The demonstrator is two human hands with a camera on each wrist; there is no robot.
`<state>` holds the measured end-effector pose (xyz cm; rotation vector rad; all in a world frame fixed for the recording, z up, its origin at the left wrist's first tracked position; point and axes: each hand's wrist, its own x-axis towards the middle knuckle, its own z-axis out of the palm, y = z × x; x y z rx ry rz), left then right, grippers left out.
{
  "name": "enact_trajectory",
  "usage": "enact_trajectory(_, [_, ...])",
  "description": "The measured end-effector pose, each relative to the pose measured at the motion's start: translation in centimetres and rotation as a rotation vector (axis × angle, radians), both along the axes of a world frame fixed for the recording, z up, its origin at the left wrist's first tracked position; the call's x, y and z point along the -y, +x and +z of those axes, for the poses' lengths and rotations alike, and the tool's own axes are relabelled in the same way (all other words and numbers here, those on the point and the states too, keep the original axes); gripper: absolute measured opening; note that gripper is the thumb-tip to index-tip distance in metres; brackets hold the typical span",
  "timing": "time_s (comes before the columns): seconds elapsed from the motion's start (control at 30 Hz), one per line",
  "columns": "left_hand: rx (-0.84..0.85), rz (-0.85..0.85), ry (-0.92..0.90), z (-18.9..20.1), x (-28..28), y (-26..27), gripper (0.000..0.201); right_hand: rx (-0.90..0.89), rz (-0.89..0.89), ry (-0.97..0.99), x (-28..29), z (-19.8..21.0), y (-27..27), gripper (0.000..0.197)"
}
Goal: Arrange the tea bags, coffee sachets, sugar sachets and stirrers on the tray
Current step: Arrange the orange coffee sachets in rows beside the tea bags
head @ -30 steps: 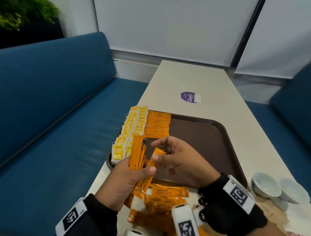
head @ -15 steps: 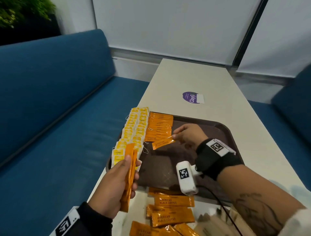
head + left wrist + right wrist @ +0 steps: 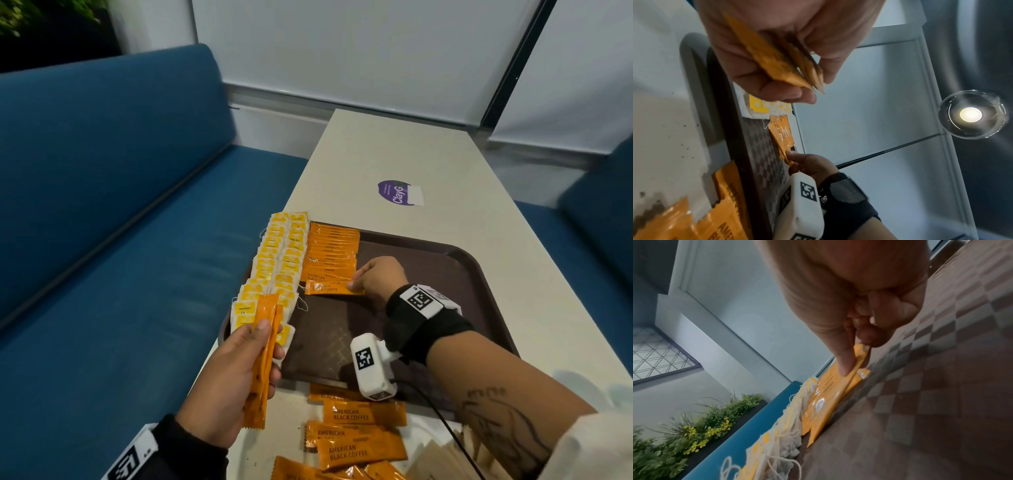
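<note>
The right hand (image 3: 375, 279) is now laying its pinched orange coffee sachet (image 3: 330, 288) onto the brown plastic tray (image 3: 445, 274), growing the row; the left hand (image 3: 233, 373) is gripping spare orange sachets (image 3: 262, 359).

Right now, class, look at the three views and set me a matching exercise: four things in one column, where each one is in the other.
Things
1. tea bags
2. bundle of coffee sachets
3. single coffee sachet
4. loose coffee sachets

Places
A. on the table, near side of the tray
B. gripped in the left hand
C. along the tray's left edge
D. pinched by the right hand at the row's near end

Pairs: 1-C, 2-B, 3-D, 4-A
</note>
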<state>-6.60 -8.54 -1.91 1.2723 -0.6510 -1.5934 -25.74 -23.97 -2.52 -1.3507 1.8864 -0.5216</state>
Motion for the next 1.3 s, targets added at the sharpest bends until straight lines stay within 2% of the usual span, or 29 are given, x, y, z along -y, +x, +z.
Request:
enact_trajectory(0.13, [-0.009, 0.025, -0.015, -0.2, 0.0, 0.0, 0.034, -0.08, 0.034, 0.09, 0.5, 0.3, 1.0, 0.009])
enact_trajectory(0.2, [0.001, 0.023, -0.018, -0.4, -0.1, -0.1, 0.034, -0.199, 0.051, 0.165, 1.0, 0.3, 1.6, 0.029])
enact_trajectory(0.3, [0.0, 0.009, 0.0, -0.3, 0.0, -0.1, 0.032, -0.287, 0.074, 0.21, 1.4, 0.8, 2.3, 0.029])
enact_trajectory(0.4, [0.001, 0.005, 0.003, -0.3, 0.0, 0.1, 0.032, -0.317, 0.102, 0.192, 1.7, 0.6, 2.5, 0.024])
enact_trajectory(0.53, [-0.006, 0.01, -0.004, -0.4, -0.1, 0.3, 0.033, -0.283, 0.114, 0.161, 2.1, 0.4, 2.4, 0.028])
enact_trajectory(0.73, [-0.007, 0.004, 0.011, -0.4, -0.1, 0.1, 0.029, -0.327, 0.122, 0.112, 2.1, 0.1, 2.1, 0.035])
enact_trajectory(0.9, [-0.004, 0.002, 0.038, -0.4, 0.0, 0.2, 0.024, -0.228, 0.139, 0.015, 1.2, 1.4, 2.1, 0.031])
enact_trajectory(1.03, [0.029, -0.006, 0.008, -0.1, -0.1, 0.1, 0.019, 0.105, 0.17, -0.148, -2.4, 4.8, 2.8, 0.027])
enact_trajectory(1.2, [0.134, -0.115, -0.103, 0.2, -0.3, -0.7, 0.032, 0.333, 0.469, 0.024, -8.9, 7.3, 3.6, 0.033])
enact_trajectory(1.3, [0.16, -0.151, -0.156, 0.7, -0.7, -1.4, 0.036, 0.423, 0.513, 0.052, -11.0, 7.1, 3.2, 0.027])
